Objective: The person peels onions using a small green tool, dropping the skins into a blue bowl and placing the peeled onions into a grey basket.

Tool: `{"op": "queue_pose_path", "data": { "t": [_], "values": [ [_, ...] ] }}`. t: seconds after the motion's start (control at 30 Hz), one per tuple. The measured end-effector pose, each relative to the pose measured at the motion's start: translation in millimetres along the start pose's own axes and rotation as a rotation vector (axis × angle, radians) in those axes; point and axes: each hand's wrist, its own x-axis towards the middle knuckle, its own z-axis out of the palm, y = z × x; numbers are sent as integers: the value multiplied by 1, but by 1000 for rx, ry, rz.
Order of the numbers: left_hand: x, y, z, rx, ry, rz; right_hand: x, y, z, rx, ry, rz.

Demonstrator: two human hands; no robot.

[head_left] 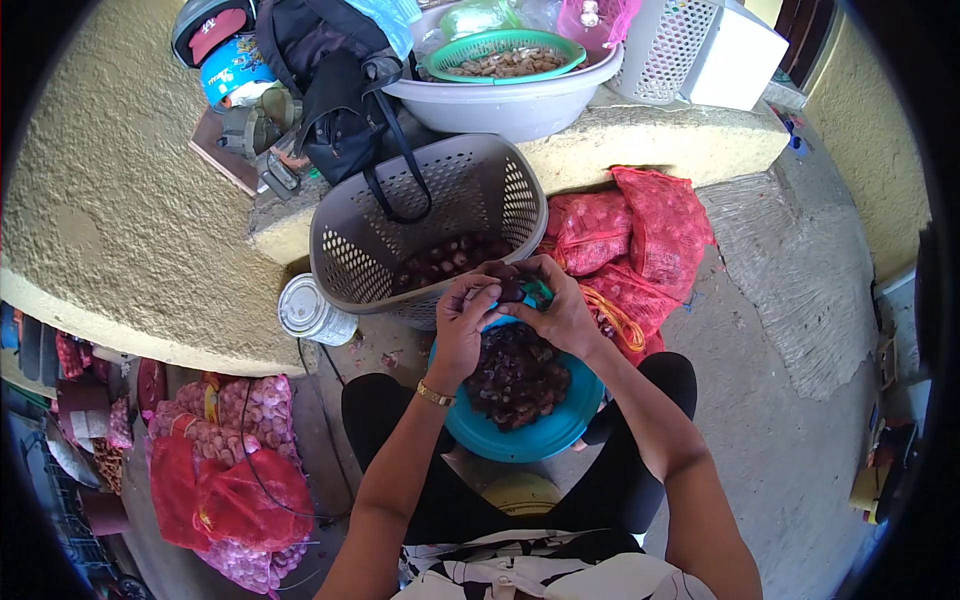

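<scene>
Both my hands meet above the near rim of a grey plastic laundry basket (330, 240). My left hand (463, 320) is closed on a dark red onion (509, 284), its thumb along the near side. My right hand (560, 310) is closed round a small green object (538, 291), seen only in part between the fingers; its kind is hidden. Below them, a turquoise basin (520, 444) between my knees holds a heap of dark onion skins (515, 375). Several red onions (455, 258) lie at the bottom of the basket. A gold-coloured band (436, 394) circles my left wrist.
Red mesh sacks (665, 225) are piled right of the basket. A white bucket (312, 308) stands at its left; pink mesh sacks of garlic bulbs (265, 405) lie farther left, crossed by a dark cable (245, 440). A large pale tub (500, 115) and black bag (345, 120) rest on the ledge.
</scene>
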Motion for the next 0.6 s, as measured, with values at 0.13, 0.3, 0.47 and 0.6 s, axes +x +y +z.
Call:
{"op": "queue_pose_path", "data": {
  "t": [0.13, 0.3, 0.47, 0.6],
  "values": [
    [0, -12, -4, -144, 72, -13, -1, 8, 8, 102, 77, 47],
    [-2, -15, -7, -121, 91, -2, -6, 6, 18, 195, 66, 225],
    [5, -3, -8, 85, 80, 47, -2, 10, 6, 3, 82, 166],
    [8, 5, -9, 166, 88, 7, -3, 22, -15, -94, -13, 185]
  ]
}}
